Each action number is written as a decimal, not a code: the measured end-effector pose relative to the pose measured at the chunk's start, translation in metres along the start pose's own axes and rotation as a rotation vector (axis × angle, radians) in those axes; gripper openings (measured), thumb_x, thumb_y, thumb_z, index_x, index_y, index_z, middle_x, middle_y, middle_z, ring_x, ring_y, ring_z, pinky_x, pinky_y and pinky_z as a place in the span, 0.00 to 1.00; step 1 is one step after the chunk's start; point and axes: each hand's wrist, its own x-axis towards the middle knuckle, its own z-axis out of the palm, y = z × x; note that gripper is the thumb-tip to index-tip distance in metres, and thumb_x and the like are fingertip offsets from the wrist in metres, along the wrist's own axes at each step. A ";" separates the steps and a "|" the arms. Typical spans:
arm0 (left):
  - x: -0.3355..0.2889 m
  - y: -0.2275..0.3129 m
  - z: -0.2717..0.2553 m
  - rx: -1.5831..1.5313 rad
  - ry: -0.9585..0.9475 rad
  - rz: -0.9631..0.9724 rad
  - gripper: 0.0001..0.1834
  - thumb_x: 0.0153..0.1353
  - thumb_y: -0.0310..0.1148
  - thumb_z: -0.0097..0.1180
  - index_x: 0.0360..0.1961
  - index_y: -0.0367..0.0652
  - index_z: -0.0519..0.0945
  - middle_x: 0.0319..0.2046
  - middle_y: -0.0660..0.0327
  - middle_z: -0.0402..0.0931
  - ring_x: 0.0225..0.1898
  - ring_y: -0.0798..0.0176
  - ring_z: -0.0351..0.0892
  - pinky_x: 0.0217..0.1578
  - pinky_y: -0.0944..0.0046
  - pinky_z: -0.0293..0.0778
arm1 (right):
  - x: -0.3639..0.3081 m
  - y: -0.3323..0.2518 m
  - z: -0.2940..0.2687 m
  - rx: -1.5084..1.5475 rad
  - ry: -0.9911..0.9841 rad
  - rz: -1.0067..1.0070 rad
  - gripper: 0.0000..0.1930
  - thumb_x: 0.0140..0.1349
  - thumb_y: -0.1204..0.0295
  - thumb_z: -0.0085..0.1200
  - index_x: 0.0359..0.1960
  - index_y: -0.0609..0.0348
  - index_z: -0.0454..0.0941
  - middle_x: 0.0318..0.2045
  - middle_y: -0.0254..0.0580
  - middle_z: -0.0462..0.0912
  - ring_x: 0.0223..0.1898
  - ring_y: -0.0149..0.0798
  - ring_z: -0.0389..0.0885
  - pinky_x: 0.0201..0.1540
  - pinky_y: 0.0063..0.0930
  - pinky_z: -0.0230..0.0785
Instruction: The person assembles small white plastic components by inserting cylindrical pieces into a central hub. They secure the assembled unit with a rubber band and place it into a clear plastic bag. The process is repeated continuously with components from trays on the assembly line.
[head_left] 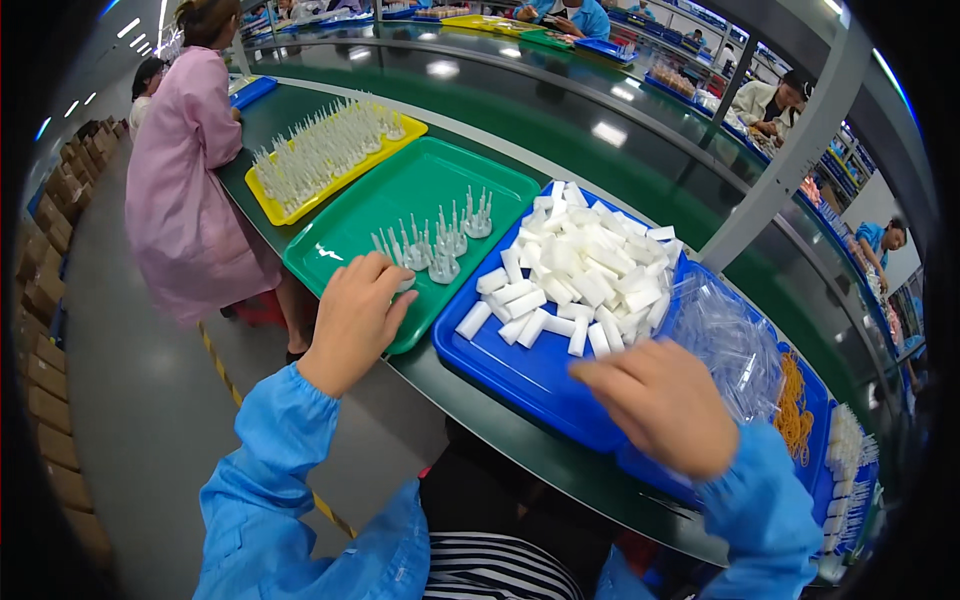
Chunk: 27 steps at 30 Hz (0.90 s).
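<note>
My left hand [358,318] is over the near edge of a green tray [350,215]. Its fingers are closed around the base of a small translucent piece with upright prongs [403,284]; the hand partly hides it. Several similar pronged pieces [444,262] stand just beyond in the same tray. My right hand [665,405], smeared by motion, hovers over the near part of a blue tray [530,375]. Beside it lies a heap of short white foam-like blocks [590,265]. Whether that hand holds anything does not show.
A yellow tray [412,128] packed with pronged pieces lies beyond the green one. To the right are clear plastic sleeves [725,345], orange rubber bands [794,410] and more white pieces [845,480]. A person in pink [190,170] sits at the left, near stacked cardboard boxes [50,380].
</note>
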 end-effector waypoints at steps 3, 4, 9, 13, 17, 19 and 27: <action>0.011 -0.012 0.000 0.040 -0.052 -0.078 0.16 0.52 0.27 0.66 0.43 0.44 0.79 0.38 0.56 0.74 0.41 0.49 0.78 0.39 0.53 0.74 | 0.047 0.023 0.042 -0.133 0.020 -0.129 0.13 0.58 0.73 0.52 0.46 0.52 0.78 0.38 0.36 0.78 0.40 0.40 0.77 0.41 0.34 0.69; 0.011 -0.017 0.004 0.018 -0.046 -0.083 0.16 0.52 0.26 0.66 0.42 0.44 0.79 0.38 0.56 0.74 0.40 0.48 0.78 0.38 0.52 0.74 | 0.059 0.029 0.050 -0.171 0.005 -0.170 0.12 0.58 0.73 0.51 0.44 0.52 0.77 0.37 0.36 0.78 0.40 0.39 0.77 0.41 0.34 0.68; 0.000 -0.025 0.003 -0.091 0.026 -0.143 0.14 0.51 0.22 0.64 0.39 0.44 0.77 0.34 0.55 0.73 0.37 0.46 0.78 0.35 0.52 0.75 | 0.067 0.032 0.063 -0.352 -0.064 -0.332 0.08 0.56 0.70 0.51 0.37 0.54 0.77 0.32 0.33 0.75 0.39 0.36 0.75 0.42 0.30 0.66; -0.025 -0.011 -0.009 -0.392 0.212 -0.292 0.15 0.53 0.19 0.65 0.42 0.40 0.78 0.37 0.56 0.74 0.39 0.57 0.81 0.37 0.62 0.78 | 0.061 0.024 0.060 -0.405 -0.157 -0.301 0.09 0.56 0.70 0.51 0.37 0.55 0.78 0.35 0.34 0.76 0.39 0.36 0.75 0.42 0.30 0.65; -0.056 0.029 -0.002 -0.728 0.387 -0.406 0.17 0.53 0.17 0.67 0.44 0.39 0.80 0.39 0.56 0.76 0.38 0.62 0.80 0.37 0.65 0.78 | 0.047 0.001 0.050 -0.423 -0.181 -0.176 0.13 0.57 0.70 0.51 0.43 0.56 0.77 0.38 0.35 0.76 0.39 0.36 0.75 0.40 0.30 0.66; -0.060 0.055 0.001 -0.788 0.400 -0.403 0.18 0.52 0.18 0.68 0.45 0.40 0.81 0.39 0.57 0.77 0.36 0.63 0.80 0.37 0.66 0.77 | 0.041 -0.010 0.043 -0.318 -0.219 -0.113 0.21 0.58 0.70 0.51 0.55 0.52 0.75 0.48 0.36 0.78 0.43 0.36 0.77 0.44 0.32 0.69; -0.048 0.110 0.017 -1.356 0.212 -0.486 0.17 0.56 0.13 0.62 0.47 0.33 0.77 0.47 0.55 0.69 0.46 0.63 0.79 0.48 0.64 0.81 | 0.037 -0.004 0.055 -0.211 -0.233 -0.285 0.18 0.55 0.73 0.52 0.48 0.62 0.77 0.33 0.36 0.75 0.36 0.36 0.76 0.36 0.28 0.72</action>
